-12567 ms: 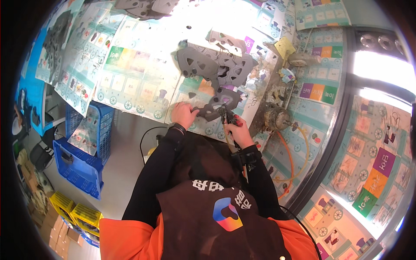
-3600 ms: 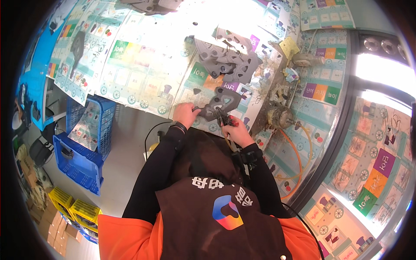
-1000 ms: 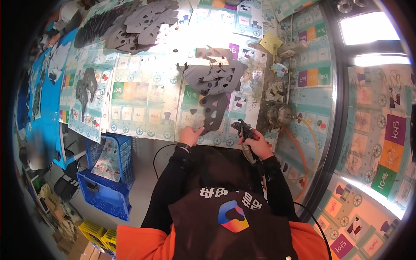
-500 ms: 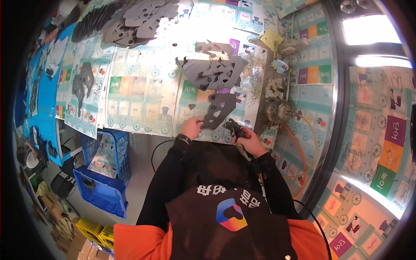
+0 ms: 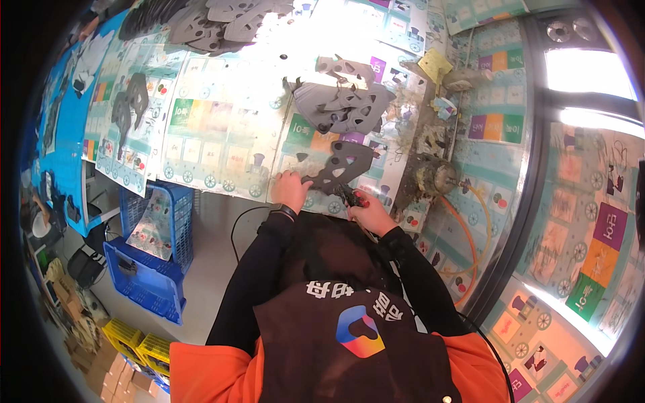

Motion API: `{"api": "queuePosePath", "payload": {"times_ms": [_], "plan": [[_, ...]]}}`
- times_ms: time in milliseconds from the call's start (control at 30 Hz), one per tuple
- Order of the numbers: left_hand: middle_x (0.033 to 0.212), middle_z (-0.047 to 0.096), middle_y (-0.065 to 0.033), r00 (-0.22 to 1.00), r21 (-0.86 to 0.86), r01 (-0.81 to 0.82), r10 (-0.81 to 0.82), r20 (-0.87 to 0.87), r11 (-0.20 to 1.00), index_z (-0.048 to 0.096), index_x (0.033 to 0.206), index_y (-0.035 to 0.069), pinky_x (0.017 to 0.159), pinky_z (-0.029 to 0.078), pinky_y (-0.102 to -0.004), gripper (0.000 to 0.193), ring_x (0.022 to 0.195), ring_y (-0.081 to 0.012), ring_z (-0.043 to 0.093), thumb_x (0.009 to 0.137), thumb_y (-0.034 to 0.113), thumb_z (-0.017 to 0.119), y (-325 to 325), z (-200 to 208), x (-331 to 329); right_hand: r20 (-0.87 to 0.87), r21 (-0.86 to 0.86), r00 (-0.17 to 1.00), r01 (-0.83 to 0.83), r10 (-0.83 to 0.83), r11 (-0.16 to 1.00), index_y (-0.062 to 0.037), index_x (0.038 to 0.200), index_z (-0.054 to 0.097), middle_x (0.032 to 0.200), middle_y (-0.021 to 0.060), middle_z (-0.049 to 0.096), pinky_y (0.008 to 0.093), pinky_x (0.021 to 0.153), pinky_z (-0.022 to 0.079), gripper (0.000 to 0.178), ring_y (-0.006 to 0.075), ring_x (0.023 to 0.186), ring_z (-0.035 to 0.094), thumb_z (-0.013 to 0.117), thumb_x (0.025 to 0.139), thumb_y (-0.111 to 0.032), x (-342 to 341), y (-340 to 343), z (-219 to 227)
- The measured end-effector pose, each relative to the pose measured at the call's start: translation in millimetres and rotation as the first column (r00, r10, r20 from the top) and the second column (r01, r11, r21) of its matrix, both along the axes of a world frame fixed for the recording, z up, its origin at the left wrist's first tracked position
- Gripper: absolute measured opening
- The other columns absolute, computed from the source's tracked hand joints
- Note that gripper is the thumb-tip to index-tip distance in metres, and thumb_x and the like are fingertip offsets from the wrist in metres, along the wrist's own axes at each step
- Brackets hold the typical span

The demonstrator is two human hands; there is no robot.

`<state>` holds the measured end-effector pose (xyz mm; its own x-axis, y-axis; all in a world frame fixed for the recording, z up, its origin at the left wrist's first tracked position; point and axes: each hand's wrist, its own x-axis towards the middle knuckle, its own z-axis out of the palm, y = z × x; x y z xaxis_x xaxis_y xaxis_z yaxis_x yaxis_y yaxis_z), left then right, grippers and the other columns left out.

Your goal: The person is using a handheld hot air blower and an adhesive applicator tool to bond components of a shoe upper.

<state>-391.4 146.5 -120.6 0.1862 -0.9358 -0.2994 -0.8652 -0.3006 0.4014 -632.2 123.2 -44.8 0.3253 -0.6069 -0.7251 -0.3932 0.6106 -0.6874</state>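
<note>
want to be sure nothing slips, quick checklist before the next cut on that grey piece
1. Left hand steadies the grey cut-out piece at its near edge: ok.
2. Right hand has a closed grip on the red-handled cutting tool: ok.
3. Tool tip meets the piece's edge: cannot tell, too small.
4. Piece lies flat on the table: ok.
5. Pile of grey pieces sits apart, behind the work: ok.
6. Orange hose stays to the right, away from both hands: ok.
</note>
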Motion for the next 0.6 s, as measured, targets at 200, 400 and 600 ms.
{"api": "queuePosePath", "payload": {"times_ms": [200, 400, 600], "plan": [[0.095, 0.065, -0.0143, 1.0, 0.004, -0.016, 0.016, 0.027, 1.0, 0.068, 0.088, 0.004, 0.083, 0.051, -0.0442, 0.035, 0.097, -0.0353, 0.061, 0.082, 0.037, 0.078, 1, 3, -5, 0.023, -0.043, 0.999, -0.033, 0.034, 0.999, 0.0006, 0.103, 0.061, 0.07, 0.0045, 0.058, 0.0281, 0.058, 0.042, 0.023, 0.0128, 0.061, 0.055, 0.059, 0.08, -0.003, 8, -3, -5], [0.097, 0.066, -0.0135, 0.999, 0.048, -0.005, 0.004, 0.035, 0.999, 0.07, 0.089, 0.003, 0.083, 0.052, -0.0436, 0.034, 0.101, -0.0339, 0.06, 0.083, 0.035, 0.078, -4, 10, -4, 0.072, -0.024, 0.997, -0.013, 0.015, 1.0, 0.001, 0.105, 0.061, 0.069, 0.0033, 0.056, 0.0278, 0.056, 0.041, 0.024, 0.0118, 0.06, 0.053, 0.058, 0.082, -0.001, 9, -2, -10], [0.099, 0.067, -0.0118, 0.999, 0.094, -0.004, 0.001, 0.037, 0.996, 0.071, 0.09, 0.004, 0.085, 0.052, -0.0433, 0.034, 0.103, -0.0325, 0.06, 0.083, 0.036, 0.077, -7, 11, -2, 0.084, 0.017, 0.996, 0.001, -0.002, 1.0, 0.0013, 0.108, 0.061, 0.069, 0.0025, 0.055, 0.0278, 0.055, 0.04, 0.023, 0.0106, 0.059, 0.051, 0.059, 0.084, -0.001, 11, -3, -10]]}}
